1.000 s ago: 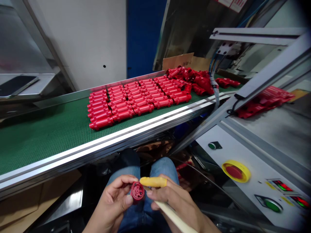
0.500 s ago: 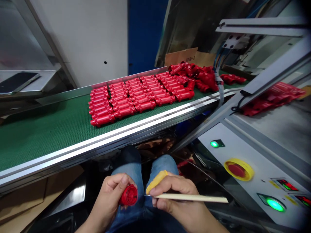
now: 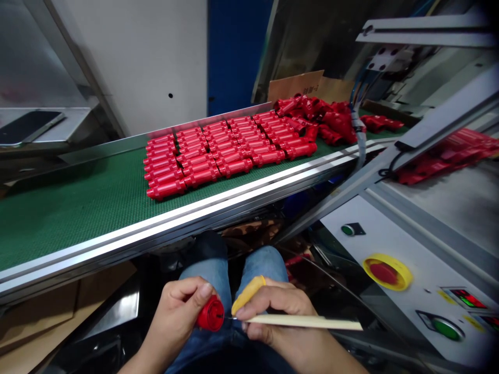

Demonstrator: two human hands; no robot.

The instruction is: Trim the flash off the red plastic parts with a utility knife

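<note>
Meanwhile, below the conveyor, the person's left hand is closed around a red plastic cylindrical part, with its round end turned toward the right hand. The right hand grips a pale wooden stick between its fingers and thumb. The stick lies nearly level across the lower right of the frame, and its fine metal tip sits just beside the red part, though the view does not show whether they touch. A yellow finger cot covers one raised finger of the right hand. Both hands are held over the person's knees in blue jeans.

Above them, a green conveyor belt with a steel edge runs across the frame. Neat rows of similar red parts lie on it at the center, and a loose heap of red parts sits farther along toward the upper right. More red parts lie on a steel surface at the right edge. A control panel at the lower right carries a red emergency stop button in a yellow collar and a green push button. A smartphone rests on a metal shelf at the upper left.
</note>
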